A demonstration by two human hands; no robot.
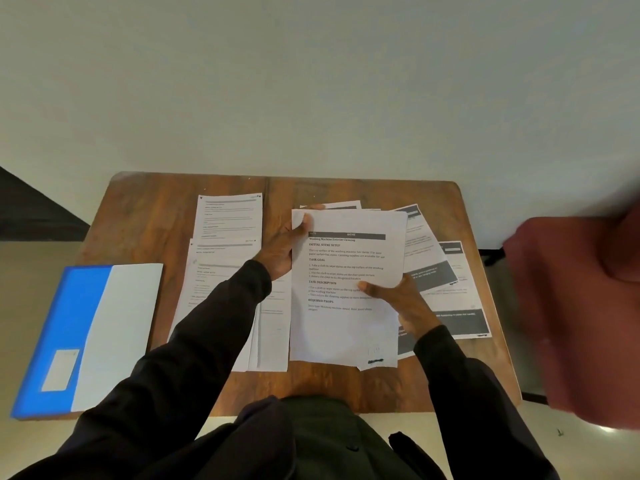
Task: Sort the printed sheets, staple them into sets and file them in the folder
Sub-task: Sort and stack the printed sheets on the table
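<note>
- The blue folder (pixel 69 323) lies closed at the near left, overhanging the edge of the table (pixel 145 216). No sheets show in it, so I judge filing has not begun.
- Just right of it, laid-out sheets (pixel 228 216) sit in overlapping stacks, one far and one nearer, partly under the left sleeve. They look like sorted groups.
- The left hand (pixel 277 251) grips the far left edge of the held sheet (pixel 346 327), thumb on top and fingers beneath.
- That sheet, headed "Washing Machine Exterior Cleaning", is held between both hands over the middle of the table.
- The right hand (pixel 412 306) pinches its right edge, thumb on the print.
- Further right, fanned sheets (pixel 450 292) with dark bands lie loose and seem unsorted.
- A blurred red shape (pixel 581 306) fills the right edge; I cannot tell what it is.
- No stapler shows, so stapling looks wholly left to do.
</note>
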